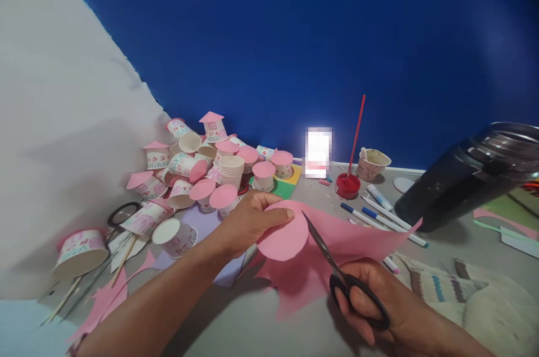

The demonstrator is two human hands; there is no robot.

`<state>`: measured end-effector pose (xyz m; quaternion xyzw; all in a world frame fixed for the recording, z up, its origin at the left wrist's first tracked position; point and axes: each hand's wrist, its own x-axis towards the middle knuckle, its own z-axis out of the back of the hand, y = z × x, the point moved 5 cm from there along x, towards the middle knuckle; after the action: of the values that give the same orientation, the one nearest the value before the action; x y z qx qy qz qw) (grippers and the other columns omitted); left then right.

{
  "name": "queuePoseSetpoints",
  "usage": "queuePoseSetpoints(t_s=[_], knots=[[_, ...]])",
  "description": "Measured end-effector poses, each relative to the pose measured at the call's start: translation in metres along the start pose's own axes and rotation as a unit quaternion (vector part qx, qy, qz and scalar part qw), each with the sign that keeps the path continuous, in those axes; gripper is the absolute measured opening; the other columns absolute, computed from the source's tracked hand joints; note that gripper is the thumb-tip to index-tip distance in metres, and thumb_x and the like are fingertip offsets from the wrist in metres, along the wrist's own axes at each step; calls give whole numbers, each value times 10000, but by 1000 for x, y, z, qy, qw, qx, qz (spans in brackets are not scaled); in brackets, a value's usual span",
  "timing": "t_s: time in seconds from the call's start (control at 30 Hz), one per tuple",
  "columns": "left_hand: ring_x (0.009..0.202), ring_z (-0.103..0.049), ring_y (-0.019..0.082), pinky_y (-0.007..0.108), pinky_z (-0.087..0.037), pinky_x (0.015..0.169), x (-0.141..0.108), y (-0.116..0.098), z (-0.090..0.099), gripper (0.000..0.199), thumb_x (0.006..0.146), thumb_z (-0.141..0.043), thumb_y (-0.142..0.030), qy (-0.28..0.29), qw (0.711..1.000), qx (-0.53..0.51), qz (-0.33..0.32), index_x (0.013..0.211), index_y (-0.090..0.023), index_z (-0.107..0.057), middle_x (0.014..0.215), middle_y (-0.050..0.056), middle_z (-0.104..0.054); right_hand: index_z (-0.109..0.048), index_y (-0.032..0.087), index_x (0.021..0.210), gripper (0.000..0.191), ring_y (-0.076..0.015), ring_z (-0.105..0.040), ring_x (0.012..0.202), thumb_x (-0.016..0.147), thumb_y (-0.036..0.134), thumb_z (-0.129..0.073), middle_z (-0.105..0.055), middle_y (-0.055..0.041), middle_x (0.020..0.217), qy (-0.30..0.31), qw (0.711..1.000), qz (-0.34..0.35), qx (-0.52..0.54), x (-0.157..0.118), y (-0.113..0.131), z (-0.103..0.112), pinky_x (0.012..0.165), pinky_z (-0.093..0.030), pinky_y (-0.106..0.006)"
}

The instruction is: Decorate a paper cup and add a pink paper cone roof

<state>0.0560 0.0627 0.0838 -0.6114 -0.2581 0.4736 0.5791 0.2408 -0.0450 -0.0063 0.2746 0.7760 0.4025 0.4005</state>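
My left hand [255,219] pinches a pink paper circle [284,239] between thumb and fingers, the thumb lying on top of it. Behind and to the right of the circle spreads a larger pink paper sheet [349,233] with a jagged lower edge. Whether circle and sheet are still joined I cannot tell. In my right hand [370,301] are black-handled scissors [324,245], fingers through the loops. Their blades look nearly closed, and the tip points up at the circle's right edge.
Decorated paper cups [181,166], many with pink paper tops, are heaped at the left. Several markers [379,219] lie to the right, near a red pot [347,186] with a stick and a dark bottle [458,177]. A cloth [497,301] lies at lower right.
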Motion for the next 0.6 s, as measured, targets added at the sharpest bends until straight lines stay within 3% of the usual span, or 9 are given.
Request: queuePoseSetpoints(t_s=[0.27, 0.6], knots=[[501, -314, 67, 248, -182, 485, 3, -23, -2, 428, 765, -731, -409, 33, 997, 74, -20, 553, -193, -428, 551, -62, -375, -555, 188, 716, 675, -42, -243, 366, 619, 807, -806, -467, 79, 418, -11, 1000, 16, 14, -6, 11, 0, 379, -119, -216], [491, -359, 70, 228, -205, 464, 7, -30, -3, 444, 726, -777, -421, 40, 996, 80, -16, 543, -187, -448, 542, -59, -405, -553, 188, 694, 646, -31, -228, 352, 625, 780, -803, -483, 76, 426, -17, 1000, 9, -22, -5, 15, 4, 366, -117, -226]])
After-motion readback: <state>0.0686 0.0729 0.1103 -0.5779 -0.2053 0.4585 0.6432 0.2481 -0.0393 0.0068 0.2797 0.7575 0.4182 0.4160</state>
